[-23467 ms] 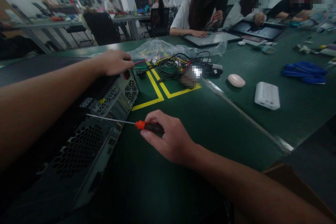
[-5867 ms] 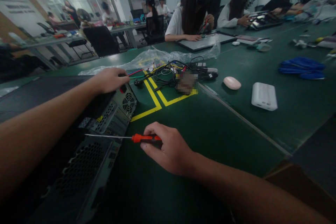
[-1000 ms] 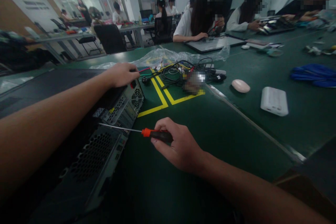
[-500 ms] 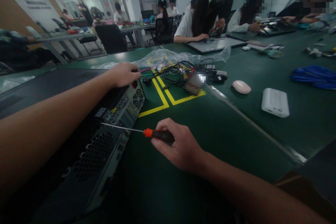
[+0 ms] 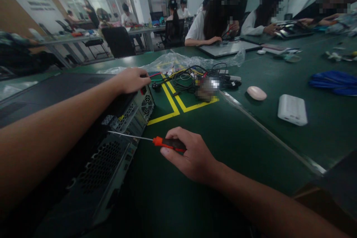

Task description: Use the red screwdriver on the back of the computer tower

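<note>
A black computer case (image 5: pixel 95 78) lies at the left, with its metal rear panel (image 5: pixel 136 109) and fan grille turned to the right. My left hand (image 5: pixel 134 80) grips the case's far rear corner, its fingers bent over the edge. In my right hand (image 5: pixel 192 152) is a screwdriver (image 5: pixel 170 142) with an orange and black handle, held between thumb and fingers. Its long thin shaft points left over the rear panel. The tip meets the dark edge near the perforated grille (image 5: pixel 103 163); what it touches there is too dark to make out.
A tangle of cables (image 5: pixel 189 78) lies beyond the case, near yellow tape (image 5: pixel 178 108) and clear plastic film (image 5: pixel 173 59). To the right are a pink oval case (image 5: pixel 256 93), a white box-shaped device (image 5: pixel 292 109) and a blue bundle (image 5: pixel 334 82). Co-workers sit across the table.
The screwdriver's handle has turned a little in my right hand, showing more orange along its underside. My left hand and the computer case stay where they were.
</note>
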Demonstrator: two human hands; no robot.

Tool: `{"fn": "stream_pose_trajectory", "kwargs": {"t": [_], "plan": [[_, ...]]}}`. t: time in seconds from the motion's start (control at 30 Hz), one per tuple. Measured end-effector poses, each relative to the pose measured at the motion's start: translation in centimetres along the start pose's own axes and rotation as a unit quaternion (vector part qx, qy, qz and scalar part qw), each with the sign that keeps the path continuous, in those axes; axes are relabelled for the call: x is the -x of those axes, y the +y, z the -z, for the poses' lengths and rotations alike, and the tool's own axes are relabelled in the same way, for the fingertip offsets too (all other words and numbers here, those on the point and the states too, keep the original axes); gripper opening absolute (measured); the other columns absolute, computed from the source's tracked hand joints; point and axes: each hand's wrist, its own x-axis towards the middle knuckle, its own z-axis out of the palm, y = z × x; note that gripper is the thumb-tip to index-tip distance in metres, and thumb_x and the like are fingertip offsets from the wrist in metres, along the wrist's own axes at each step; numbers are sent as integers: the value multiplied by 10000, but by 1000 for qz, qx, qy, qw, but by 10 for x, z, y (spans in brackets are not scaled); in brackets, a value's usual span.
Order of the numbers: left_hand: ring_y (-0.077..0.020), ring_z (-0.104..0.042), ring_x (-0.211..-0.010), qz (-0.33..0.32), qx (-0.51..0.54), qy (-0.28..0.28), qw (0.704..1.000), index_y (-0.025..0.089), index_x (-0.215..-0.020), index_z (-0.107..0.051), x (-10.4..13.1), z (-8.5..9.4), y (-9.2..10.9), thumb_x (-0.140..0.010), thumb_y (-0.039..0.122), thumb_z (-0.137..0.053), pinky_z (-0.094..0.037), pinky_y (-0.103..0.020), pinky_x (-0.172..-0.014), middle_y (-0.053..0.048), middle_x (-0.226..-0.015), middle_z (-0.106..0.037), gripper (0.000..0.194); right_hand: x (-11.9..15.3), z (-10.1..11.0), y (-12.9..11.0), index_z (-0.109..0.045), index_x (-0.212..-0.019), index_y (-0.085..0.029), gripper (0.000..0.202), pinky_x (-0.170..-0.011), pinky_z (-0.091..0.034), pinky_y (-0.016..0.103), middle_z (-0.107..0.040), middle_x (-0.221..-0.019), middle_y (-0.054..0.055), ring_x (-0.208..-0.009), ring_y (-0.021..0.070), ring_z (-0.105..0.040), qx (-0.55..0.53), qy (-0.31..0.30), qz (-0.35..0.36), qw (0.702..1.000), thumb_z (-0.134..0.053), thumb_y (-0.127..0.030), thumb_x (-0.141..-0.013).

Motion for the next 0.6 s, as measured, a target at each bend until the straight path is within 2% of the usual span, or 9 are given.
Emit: {"fn": "stream_pose_trajectory", "kwargs": {"t": [0.17,0.33,0.5,0.6], "plan": [[-391,-772,-1224,-4,4,8,1000,212,-1338,-867,-2,-3,-2,-973,539,-455,-572,-462,-1055,-167,-1308,-863,640,0,1,-1,-760,-1060,-209,220,-755,-461,313,-745,-953,27,-796,168,-645,3,-8,1,1000,-708,-418,-1106],[-388,-778,-1222,4,0,5,1000,201,-1349,-866,-2,-2,-1,-974,534,-457,-572,-462,-1046,-170,-1289,-859,648,0,0,-4,-757,-1081,-214,257,-736,-437,313,-723,-911,15,-764,163,-618,-4,-36,-25,999,-633,-428,-1153],[-400,-778,-1204,3,13,7,1000,214,-1343,-879,-2,-1,-1,-945,522,-507,-573,-482,-1044,-174,-1276,-868,626,1,-4,-3,-663,-1193,-254,242,-719,-435,316,-717,-899,-21,-707,160,-583,-23,-47,-52,997,-720,-461,-1081],[-393,-782,-1174,-2,12,12,1000,218,-1327,-879,-4,-4,-4,-956,533,-496,-582,-475,-1019,-164,-1251,-873,620,3,-5,0,-610,-1193,-270,268,-712,-433,320,-709,-901,-26,-712,166,-598,-16,-47,-55,997,-760,-408,-1020]]}}
